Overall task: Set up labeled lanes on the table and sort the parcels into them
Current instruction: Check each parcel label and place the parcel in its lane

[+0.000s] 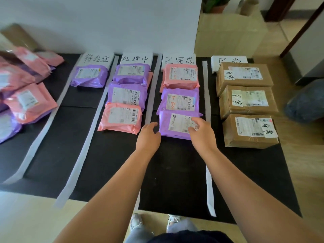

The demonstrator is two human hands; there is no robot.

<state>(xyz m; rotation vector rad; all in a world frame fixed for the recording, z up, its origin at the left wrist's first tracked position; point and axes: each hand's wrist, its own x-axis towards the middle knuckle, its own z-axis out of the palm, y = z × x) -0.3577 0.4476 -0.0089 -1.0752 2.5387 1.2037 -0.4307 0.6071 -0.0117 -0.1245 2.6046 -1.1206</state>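
Your left hand [149,135] sits at the near-left corner of the nearest purple parcel [177,125], fingers loose and apart, holding nothing. Whether the tips touch the bag cannot be told.

Far to your left, a heap of pink and purple parcels [26,88] lies at the edge of the black mat [70,155]. White tape strips [87,137] split the mat into lanes.

The first lane, under the 待处理 sign [97,58], holds a single purple bag [89,75].

The second lane, under the 处理中 sign [135,58], has a rear purple bag [130,72] lying on a pink one. A middle purple bag [127,95] and a front pink bag [121,118] follow toward you.

The third lane, under the 已完成 sign [179,60], has a rear pink bag [180,76], then a marked purple bag [179,100]. The nearest purple parcel lies in front, against that one.

Your right hand [201,132] rests on that parcel with fingers loosely bent. The tips are on its shipping label [180,123] and not wrapped round anything.

In the rightmost lane, three brown boxes [249,100] stand in a touching row, each with a handwritten white slip. The rearmost covers part of the fourth sign [228,60].
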